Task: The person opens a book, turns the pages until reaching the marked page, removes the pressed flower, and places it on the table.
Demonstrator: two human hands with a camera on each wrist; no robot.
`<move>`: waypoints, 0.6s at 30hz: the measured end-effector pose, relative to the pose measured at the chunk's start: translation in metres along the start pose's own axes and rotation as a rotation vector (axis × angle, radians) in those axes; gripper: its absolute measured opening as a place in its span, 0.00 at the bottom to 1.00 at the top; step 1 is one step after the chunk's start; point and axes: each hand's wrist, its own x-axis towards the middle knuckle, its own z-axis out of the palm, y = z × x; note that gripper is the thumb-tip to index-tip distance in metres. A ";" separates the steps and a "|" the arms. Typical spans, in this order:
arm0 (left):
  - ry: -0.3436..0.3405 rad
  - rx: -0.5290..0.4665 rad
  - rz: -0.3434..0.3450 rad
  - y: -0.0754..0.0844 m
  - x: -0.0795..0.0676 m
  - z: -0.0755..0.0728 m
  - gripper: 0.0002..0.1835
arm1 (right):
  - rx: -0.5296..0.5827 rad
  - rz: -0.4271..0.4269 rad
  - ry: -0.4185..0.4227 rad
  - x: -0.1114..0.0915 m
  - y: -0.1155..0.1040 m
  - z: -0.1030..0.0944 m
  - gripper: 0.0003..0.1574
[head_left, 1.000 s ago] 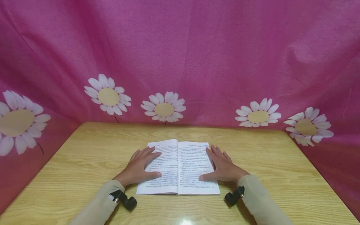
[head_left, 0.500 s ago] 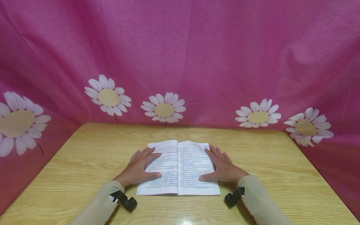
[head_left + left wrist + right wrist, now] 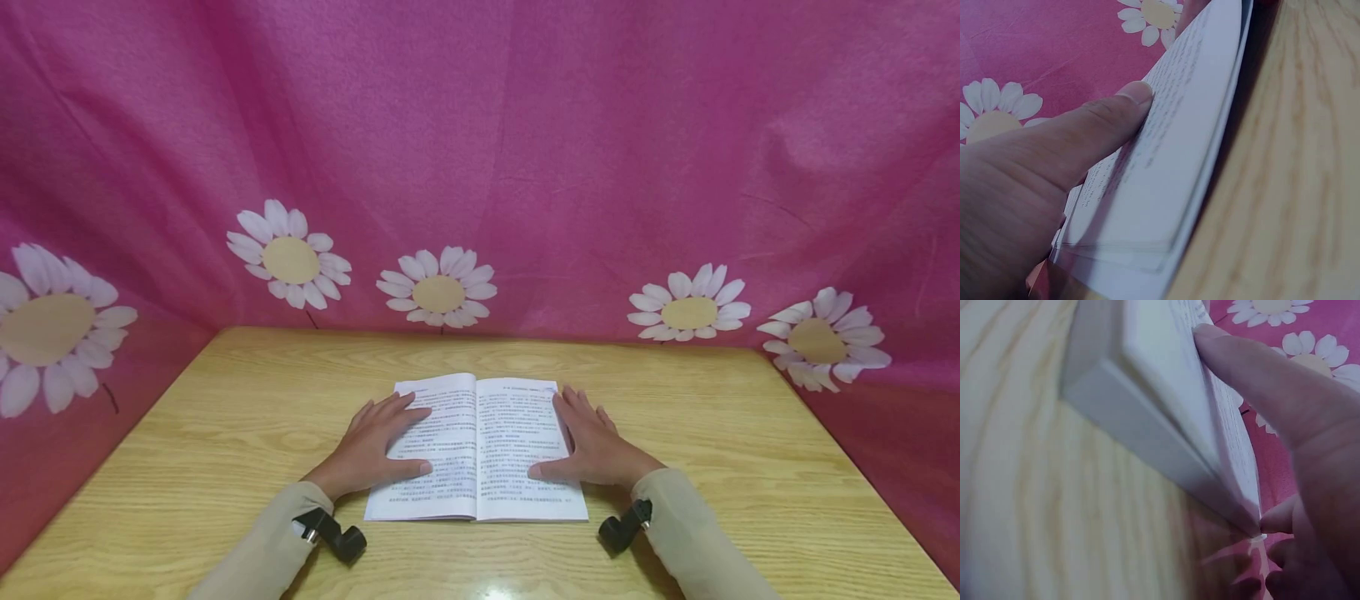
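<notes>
An open book (image 3: 517, 442) with printed white pages lies on the wooden table, its spine running away from me. My left hand (image 3: 372, 446) rests on the left page with fingers and thumb spread. In the left wrist view its thumb (image 3: 1110, 122) touches the printed page (image 3: 1166, 137). Along the right page's outer edge lies my right hand (image 3: 600, 446), the thumb on the paper and the index fingertip at the upper edge. From the right wrist, the thumb (image 3: 1260, 369) lies over the page and a fingertip touches the far edge of the page block (image 3: 1147, 437).
The wooden table (image 3: 225, 417) extends around the book on all sides. A pink curtain (image 3: 555, 167) with white daisies hangs behind and at both sides. Black wrist cameras (image 3: 348, 543) sit at the cuffs of the beige sleeves (image 3: 262, 542).
Half a second ago the right page bulged up near its upper outer corner; now it lies flatter. My right index fingertip has shifted slightly outward. My left hand keeps its place.
</notes>
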 end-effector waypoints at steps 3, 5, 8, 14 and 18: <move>0.000 0.004 0.000 0.000 0.000 0.000 0.46 | -0.014 -0.011 0.002 0.000 0.000 0.000 0.79; -0.002 0.008 -0.003 0.000 0.000 -0.001 0.46 | -0.016 -0.016 0.002 -0.001 -0.001 0.000 0.78; -0.002 0.010 -0.008 0.001 -0.001 -0.001 0.46 | -0.008 -0.026 0.002 0.000 -0.002 0.000 0.75; -0.001 0.001 -0.010 0.003 -0.001 -0.002 0.45 | 0.066 -0.054 0.011 0.000 0.000 -0.001 0.67; -0.006 0.003 -0.013 0.003 0.000 -0.002 0.46 | 0.142 -0.039 0.018 0.000 0.000 -0.002 0.67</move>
